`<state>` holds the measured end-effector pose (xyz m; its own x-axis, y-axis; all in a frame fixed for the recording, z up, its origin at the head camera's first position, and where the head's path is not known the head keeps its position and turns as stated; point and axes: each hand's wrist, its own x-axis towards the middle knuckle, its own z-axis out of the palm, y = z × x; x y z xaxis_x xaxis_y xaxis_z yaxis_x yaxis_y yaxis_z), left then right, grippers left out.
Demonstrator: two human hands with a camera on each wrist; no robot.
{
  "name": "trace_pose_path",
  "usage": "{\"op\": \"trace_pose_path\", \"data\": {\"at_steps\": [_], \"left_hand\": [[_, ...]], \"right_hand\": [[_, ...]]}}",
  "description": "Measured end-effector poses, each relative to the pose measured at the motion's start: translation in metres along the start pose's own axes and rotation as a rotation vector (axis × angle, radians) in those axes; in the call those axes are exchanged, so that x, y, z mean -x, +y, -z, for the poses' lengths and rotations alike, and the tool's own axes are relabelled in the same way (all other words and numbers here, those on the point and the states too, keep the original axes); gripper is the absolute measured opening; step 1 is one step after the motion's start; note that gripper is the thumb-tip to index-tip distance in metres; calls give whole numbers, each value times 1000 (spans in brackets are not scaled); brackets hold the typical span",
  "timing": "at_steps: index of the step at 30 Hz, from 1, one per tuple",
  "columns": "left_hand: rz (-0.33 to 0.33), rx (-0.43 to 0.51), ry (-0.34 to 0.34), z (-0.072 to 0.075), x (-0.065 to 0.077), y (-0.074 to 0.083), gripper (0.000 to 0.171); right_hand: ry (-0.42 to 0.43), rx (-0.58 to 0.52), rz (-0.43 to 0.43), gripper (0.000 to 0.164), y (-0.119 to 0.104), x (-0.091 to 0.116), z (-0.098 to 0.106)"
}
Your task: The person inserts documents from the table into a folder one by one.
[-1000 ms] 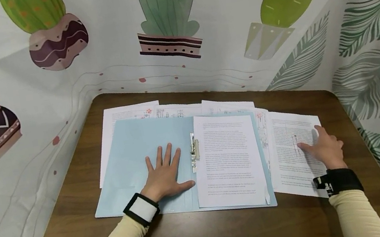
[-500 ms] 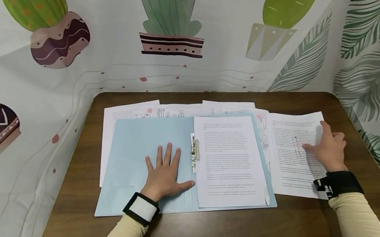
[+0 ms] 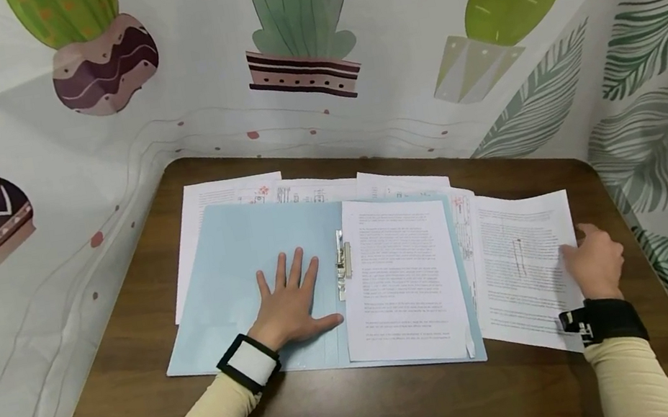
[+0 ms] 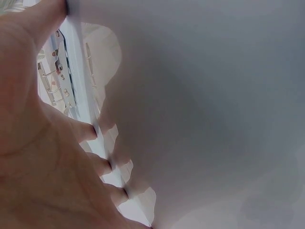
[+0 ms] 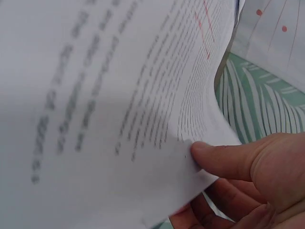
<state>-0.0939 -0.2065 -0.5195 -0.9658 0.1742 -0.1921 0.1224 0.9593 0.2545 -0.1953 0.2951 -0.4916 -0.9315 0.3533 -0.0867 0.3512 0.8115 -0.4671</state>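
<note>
An unfolded light-blue folder (image 3: pixel 248 244) lies on the table, with a metal clip (image 3: pixel 342 254) along its spine and a printed stack (image 3: pixel 400 278) on its right half. My left hand (image 3: pixel 290 312) rests on the folder's left half with its fingers spread; in the left wrist view the fingertips touch the blue surface. To the right of the folder is a printed sheet (image 3: pixel 514 267) with red marks. My right hand (image 3: pixel 598 261) pinches its right edge, thumb on top and fingers beneath in the right wrist view, where the sheet (image 5: pixel 143 109) bends upward.
Several more papers (image 3: pixel 196 208) stick out from under the folder at the left, back and right. The brown wooden table (image 3: pixel 367 415) has rounded corners. A cloth with printed cacti (image 3: pixel 399 1) hangs behind it, with leaf prints at the right.
My right hand has moved right from on top of the sheet to its right edge and now pinches it. The left hand stays on the folder.
</note>
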Motion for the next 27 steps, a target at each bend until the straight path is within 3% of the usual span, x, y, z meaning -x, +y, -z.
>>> {"op": "trace_pose_path", "data": {"at_steps": [6,27], "left_hand": [[-6,3,10,0,-2,-1,116],[1,10,4,-3,-2,-2,117]], "right_hand": [[-2,39,-21,37,1,-2,4],[-45,75,-38,38,9,-4,4]]}}
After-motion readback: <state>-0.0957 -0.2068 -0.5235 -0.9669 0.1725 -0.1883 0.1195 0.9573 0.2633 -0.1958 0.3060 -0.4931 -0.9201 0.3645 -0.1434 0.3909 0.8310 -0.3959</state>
